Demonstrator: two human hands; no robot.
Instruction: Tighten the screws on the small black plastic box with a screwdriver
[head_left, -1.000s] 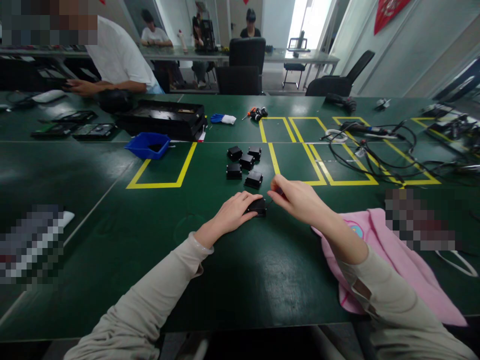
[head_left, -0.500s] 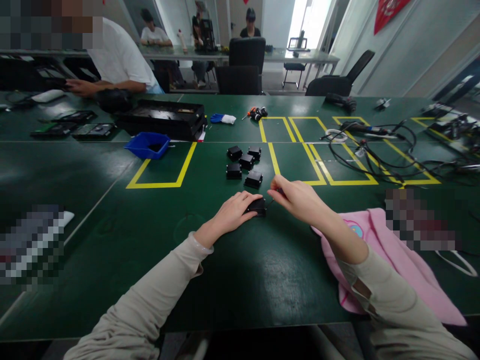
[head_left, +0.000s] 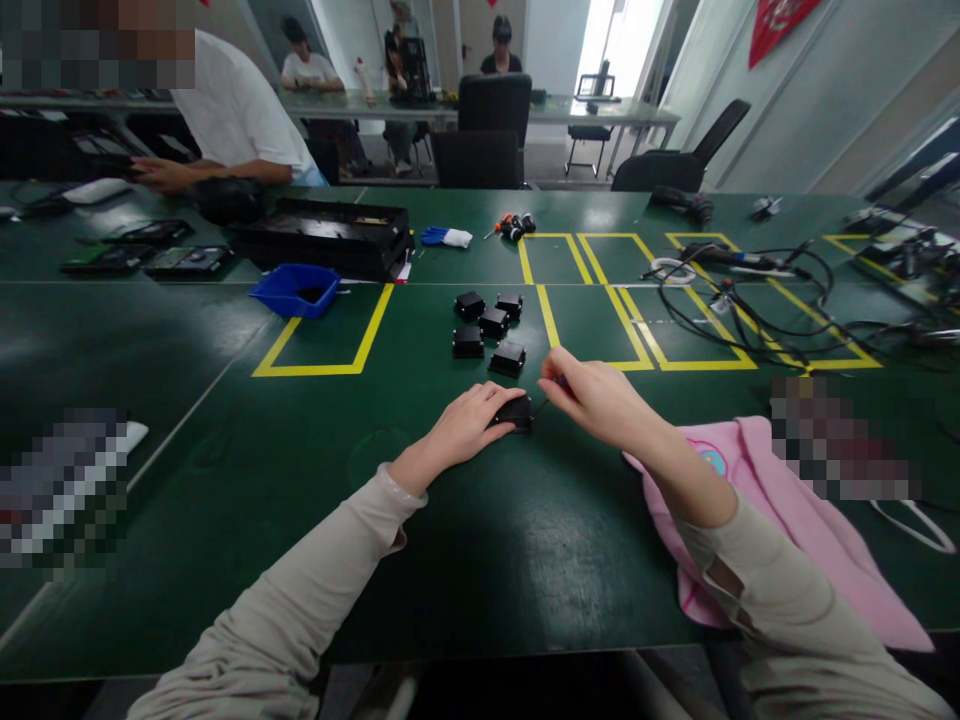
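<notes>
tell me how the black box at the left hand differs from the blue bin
The box is black; the bin is blue. The box is smaller than the bin. The box is held by the left hand; no hand touches the bin. Both rest on the green table.

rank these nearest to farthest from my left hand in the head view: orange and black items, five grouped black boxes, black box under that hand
1. Black box: under the left hand.
2. Five grouped black boxes: just ahead.
3. Orange and black items: farther ahead, beyond those.
</notes>
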